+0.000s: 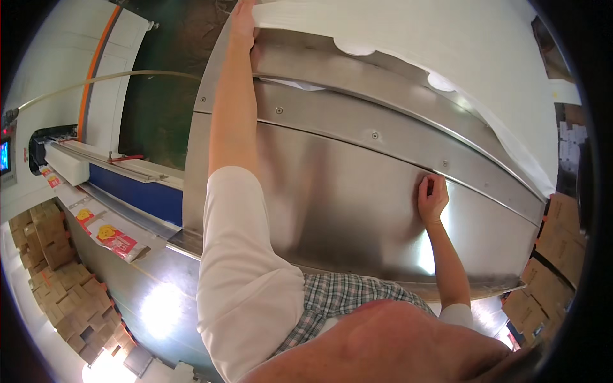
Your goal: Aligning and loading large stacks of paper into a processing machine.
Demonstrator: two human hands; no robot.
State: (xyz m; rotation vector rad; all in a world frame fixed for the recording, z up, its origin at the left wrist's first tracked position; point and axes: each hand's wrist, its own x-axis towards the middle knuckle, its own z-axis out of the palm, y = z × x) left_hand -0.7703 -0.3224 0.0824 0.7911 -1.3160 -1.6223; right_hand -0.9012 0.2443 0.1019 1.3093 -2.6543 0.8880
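Note:
A wide white sheet (408, 25) of film or cloth lies over the far part of a brushed steel machine surface (357, 191). My left arm reaches far forward. My left hand (243, 24) is at the sheet's left edge, its fingers stretched out and partly cut off by the top of the view. Two rounded white tabs or folds (355, 47) show along the sheet's near edge. My right hand (433, 199) rests with curled fingers on the steel panel, just below a seam. Nothing shows in it.
On the left stands a white machine (57, 45) with an orange stripe and a small screen (5, 156). Beside it, printed red-and-white packaging (115, 237) hangs from a rail. Stacked cardboard boxes (76, 306) stand at lower left, and more cartons (562, 233) at right.

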